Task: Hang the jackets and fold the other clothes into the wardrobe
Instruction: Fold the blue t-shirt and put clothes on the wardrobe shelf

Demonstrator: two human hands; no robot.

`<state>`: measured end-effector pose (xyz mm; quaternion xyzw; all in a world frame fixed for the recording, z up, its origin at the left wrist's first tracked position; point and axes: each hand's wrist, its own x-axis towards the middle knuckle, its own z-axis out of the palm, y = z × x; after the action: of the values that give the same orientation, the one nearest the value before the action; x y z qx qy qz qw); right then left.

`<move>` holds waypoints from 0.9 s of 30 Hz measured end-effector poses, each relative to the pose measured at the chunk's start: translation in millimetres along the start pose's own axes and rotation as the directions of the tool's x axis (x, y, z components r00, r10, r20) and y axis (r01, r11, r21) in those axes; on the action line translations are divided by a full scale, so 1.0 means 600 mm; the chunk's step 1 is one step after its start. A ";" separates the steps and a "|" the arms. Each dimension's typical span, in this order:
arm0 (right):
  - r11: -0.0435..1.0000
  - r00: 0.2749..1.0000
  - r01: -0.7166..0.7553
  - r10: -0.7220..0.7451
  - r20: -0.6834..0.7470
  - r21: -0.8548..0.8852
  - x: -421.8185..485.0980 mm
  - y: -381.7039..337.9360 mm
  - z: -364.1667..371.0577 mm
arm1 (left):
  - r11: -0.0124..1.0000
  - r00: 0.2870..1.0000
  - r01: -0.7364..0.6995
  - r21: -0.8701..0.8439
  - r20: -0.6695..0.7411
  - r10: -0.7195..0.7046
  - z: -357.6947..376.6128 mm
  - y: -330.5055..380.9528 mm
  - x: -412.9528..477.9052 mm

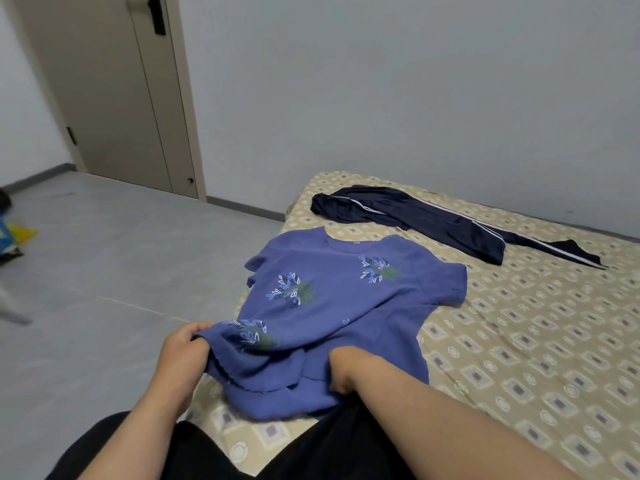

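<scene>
Past the dark lap (pixel 311 452), left hand (pixel 187 348) pinches the hem of the blue top (pixel 332 299) spread on the bed (pixel 519 341), right hand (pixel 341 370) sunk in cloth, grip untellable; top looks light, limp, best held at hem corners.

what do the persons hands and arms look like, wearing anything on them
The left hand and right hand are bare, with no gloves. The left forearm and right forearm are bare too: no sleeve, watch or bracelet shows. No ring shows on the left hand; the right hand's fingers are mostly hidden. Black clothing shows at the bottom of the view.
</scene>
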<state>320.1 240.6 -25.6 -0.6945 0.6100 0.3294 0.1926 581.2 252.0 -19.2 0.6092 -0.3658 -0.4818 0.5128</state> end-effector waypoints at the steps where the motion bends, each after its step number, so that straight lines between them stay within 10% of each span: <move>1: 1.000 0.999 -0.026 0.027 0.023 -0.017 0.010 0.004 0.002 | 1.000 1.000 0.027 -0.005 0.000 -0.027 0.000 -0.001 0.001; 9: 0.945 0.984 -0.148 0.169 -0.049 0.292 0.022 0.023 -0.002 | 0.882 0.882 0.459 -0.108 0.179 -0.437 -0.010 -0.014 -0.001; 12: 0.744 0.939 -0.011 0.238 -0.250 0.668 -0.004 0.029 -0.011 | 0.840 0.860 0.505 -0.197 0.201 -0.469 -0.007 -0.019 0.007; 15: 0.183 0.897 0.133 0.395 -0.196 0.974 -0.050 0.072 -0.022 | 0.865 0.917 0.398 -0.305 0.108 -0.384 0.000 -0.017 0.016; 17: -0.001 0.867 0.201 0.465 -0.178 0.979 -0.088 0.127 -0.024 | 0.948 0.962 0.270 -0.166 0.071 -0.262 0.000 -0.015 0.015; 27: -0.113 0.605 0.424 0.774 -0.188 0.899 -0.216 0.362 0.010 | 0.846 0.971 -0.197 0.496 0.219 0.097 0.027 -0.012 -0.003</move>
<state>102.0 298.6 89.3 -0.2573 0.7540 -0.5250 0.2994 564.9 250.8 -26.1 0.6463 -0.5729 -0.3804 0.3308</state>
